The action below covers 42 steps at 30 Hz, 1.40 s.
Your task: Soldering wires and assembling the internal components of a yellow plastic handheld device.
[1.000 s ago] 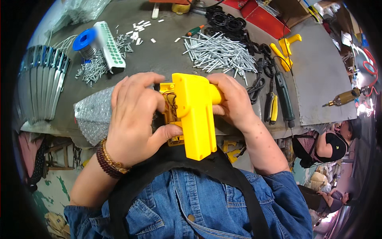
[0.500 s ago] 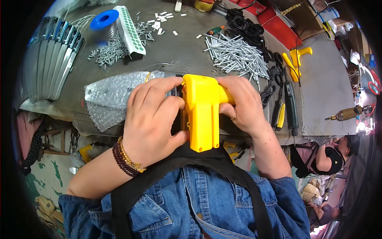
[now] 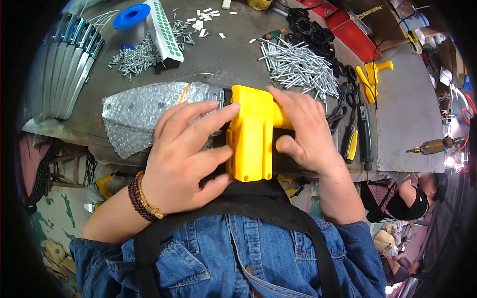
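A yellow plastic tool housing [image 3: 252, 134] with a side handle stub stands in front of me at the bench edge. My right hand [image 3: 307, 129] curves over the handle stub from the right, its thumb lower down. On the other side my left hand [image 3: 191, 154] has its fingers spread, with fingertips touching or close to the housing's left edge. Beyond the left fingers lies a flat piece in bubble wrap [image 3: 136, 114], a metal end [image 3: 214, 94] showing near the housing. Whatever is behind the left fingers is hidden.
Loose screws [image 3: 134, 59] lie by a blue spool [image 3: 131, 17] and a green-dotted strip [image 3: 166, 35]. Long metal rods [image 3: 300, 64] are heaped farther right. Long blades [image 3: 69, 69] stand at left. A screwdriver [image 3: 365, 129] and pliers [image 3: 350, 136] lie right; another person [image 3: 407, 198] sits beyond.
The housing has shifted slightly away from me. My left fingers have spread and eased back from its left side, and the right thumb has come away a little.
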Each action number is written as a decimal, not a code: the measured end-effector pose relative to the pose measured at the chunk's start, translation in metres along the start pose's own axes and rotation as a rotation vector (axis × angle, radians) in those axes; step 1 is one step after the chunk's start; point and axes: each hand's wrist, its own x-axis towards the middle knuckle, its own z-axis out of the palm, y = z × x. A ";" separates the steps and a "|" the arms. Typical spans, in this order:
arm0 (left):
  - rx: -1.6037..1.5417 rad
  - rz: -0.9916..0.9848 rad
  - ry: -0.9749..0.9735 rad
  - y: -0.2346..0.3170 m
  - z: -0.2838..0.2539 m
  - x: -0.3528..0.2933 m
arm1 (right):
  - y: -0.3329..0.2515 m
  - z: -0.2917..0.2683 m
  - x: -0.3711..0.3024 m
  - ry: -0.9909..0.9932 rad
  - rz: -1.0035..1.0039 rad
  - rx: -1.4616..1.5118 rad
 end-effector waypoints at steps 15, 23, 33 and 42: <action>0.076 0.013 -0.025 0.000 0.002 0.000 | -0.013 -0.008 0.008 -0.199 -0.001 0.048; 0.021 -0.109 -0.031 0.005 0.000 0.010 | -0.007 -0.016 0.008 -0.258 0.031 0.202; 0.009 -0.161 -0.044 0.006 0.000 0.013 | -0.007 -0.018 0.008 -0.268 0.028 0.257; -0.153 -0.179 -0.106 0.001 -0.018 0.012 | -0.011 -0.012 0.008 -0.231 0.004 0.182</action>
